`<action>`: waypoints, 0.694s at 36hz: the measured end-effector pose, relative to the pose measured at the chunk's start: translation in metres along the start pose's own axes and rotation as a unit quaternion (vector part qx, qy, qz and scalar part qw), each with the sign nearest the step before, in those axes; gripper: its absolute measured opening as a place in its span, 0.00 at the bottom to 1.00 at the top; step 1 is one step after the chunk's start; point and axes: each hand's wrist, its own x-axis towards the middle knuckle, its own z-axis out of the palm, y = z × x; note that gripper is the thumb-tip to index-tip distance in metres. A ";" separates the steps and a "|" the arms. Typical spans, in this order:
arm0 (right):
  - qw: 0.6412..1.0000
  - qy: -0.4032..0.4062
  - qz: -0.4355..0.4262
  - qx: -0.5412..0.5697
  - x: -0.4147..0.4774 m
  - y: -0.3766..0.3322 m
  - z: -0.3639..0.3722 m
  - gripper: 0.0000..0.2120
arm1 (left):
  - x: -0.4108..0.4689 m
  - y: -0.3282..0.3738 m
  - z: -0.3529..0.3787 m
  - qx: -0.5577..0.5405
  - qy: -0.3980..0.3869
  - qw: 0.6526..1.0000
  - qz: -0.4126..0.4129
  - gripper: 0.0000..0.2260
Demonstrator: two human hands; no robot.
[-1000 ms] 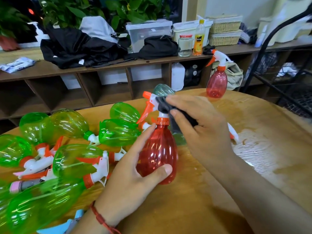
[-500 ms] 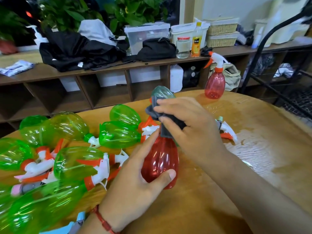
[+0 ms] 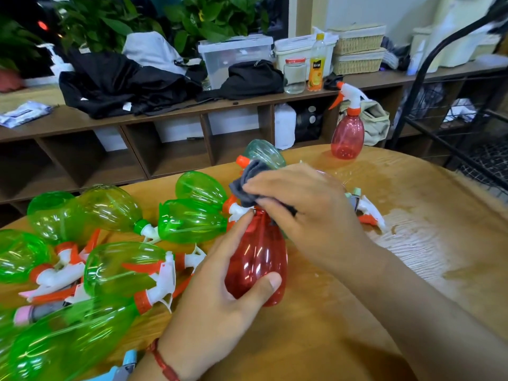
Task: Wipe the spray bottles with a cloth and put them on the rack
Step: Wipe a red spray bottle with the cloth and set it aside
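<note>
A red spray bottle (image 3: pixel 257 259) stands upright on the wooden table (image 3: pixel 357 312), gripped round its body by my left hand (image 3: pixel 220 306). My right hand (image 3: pixel 310 215) holds a dark grey cloth (image 3: pixel 247 185) wrapped over the bottle's spray head, which is mostly hidden. Several green spray bottles (image 3: pixel 121 268) lie in a pile at the left. A second red spray bottle (image 3: pixel 347 133) stands upright at the table's far edge. The black wire rack (image 3: pixel 450 111) stands at the right, beyond the table.
A teal bottle (image 3: pixel 265 155) lies behind the cloth. A loose spray head (image 3: pixel 368 213) lies right of my right hand. Wet patches (image 3: pixel 428 243) cover the table's right side. A wooden shelf unit (image 3: pixel 165 116) with clothes, boxes and jars runs along the back.
My right hand has slid the cloth down over the spray head, covering the orange trigger and collar. My left hand keeps its grip on the red bottle.
</note>
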 end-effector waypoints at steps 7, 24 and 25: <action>0.995 0.016 0.094 -0.019 0.005 0.016 -0.013 0.14 | -0.001 0.001 -0.005 -0.041 -0.002 0.999 -0.013 0.37; 0.995 -0.096 0.023 -0.024 -0.005 0.024 -0.018 0.13 | 0.002 -0.003 -0.006 -0.089 0.017 0.996 -0.017 0.37; 0.996 -0.086 0.034 -0.013 -0.007 0.023 -0.020 0.13 | 0.002 -0.003 -0.007 -0.089 0.017 0.996 -0.014 0.36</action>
